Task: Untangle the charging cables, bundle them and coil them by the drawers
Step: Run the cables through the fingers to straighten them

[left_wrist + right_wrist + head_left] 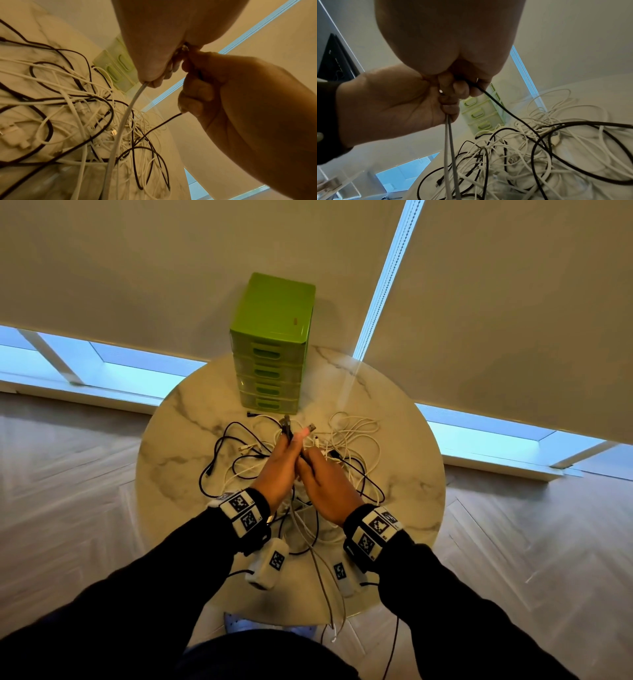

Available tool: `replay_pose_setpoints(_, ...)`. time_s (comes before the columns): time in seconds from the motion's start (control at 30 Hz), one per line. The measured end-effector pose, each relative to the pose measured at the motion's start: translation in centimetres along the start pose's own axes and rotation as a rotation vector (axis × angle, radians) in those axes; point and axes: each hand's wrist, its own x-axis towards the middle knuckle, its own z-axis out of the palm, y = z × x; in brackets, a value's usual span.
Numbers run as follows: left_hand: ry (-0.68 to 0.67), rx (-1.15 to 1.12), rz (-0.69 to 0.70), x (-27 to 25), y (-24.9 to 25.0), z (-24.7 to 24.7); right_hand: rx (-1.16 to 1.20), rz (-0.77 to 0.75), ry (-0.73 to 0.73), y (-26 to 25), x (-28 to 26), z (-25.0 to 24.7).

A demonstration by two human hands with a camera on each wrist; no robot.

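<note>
A tangle of white and black charging cables [346, 440] lies on the round marble table [404, 474], in front of the green drawer unit [272, 347]. Both hands are pressed together above the heap. My left hand [279, 463] grips two grey cable strands [448, 135], which hang straight down from its fist. My right hand [325, 484] grips a black cable [501, 106] that runs down into the pile. Two plug ends [287, 422] stick up above the fingers, close to the bottom drawer.
Some cables [332, 621] trail over the table's near edge toward the wooden floor. Roller blinds and low windows stand behind the table. Bare marble shows to the left [171, 460] and right of the heap.
</note>
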Motion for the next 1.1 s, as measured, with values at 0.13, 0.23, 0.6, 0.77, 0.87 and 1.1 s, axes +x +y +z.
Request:
replay_pose_setpoints(0.13,0.112,-0.034,0.107,0.0,0.9,-0.7,-0.101,0.032,-0.040,1.7,-0.5,0.3)
replay_pose_setpoints(0.23,0.214,-0.084,0.146,0.6,2.6,-1.6,-0.003,0.129,-0.113,4.4,-1.1,0.3)
replay_pose_setpoints(0.6,0.284,-0.097,0.197,2.9,8.5,-6.0,-0.491,0.309,-0.174,6.4,2.4,-1.0)
replay_pose_setpoints(0.77,0.259,0.174,0.028,2.1,5.6,-4.7,-0.265,0.165,0.168,1.8,6.1,-1.4)
replay_pose_setpoints(0.87,0.187,0.139,-0.065,1.8,4.3,-3.2,-0.300,-0.017,0.148,-0.7,6.1,-0.8)
replay_pose_setpoints(1.1,0.141,-0.342,-0.059,2.3,5.1,-1.9,-0.252,-0.033,-0.130,0.2,4.1,1.1)
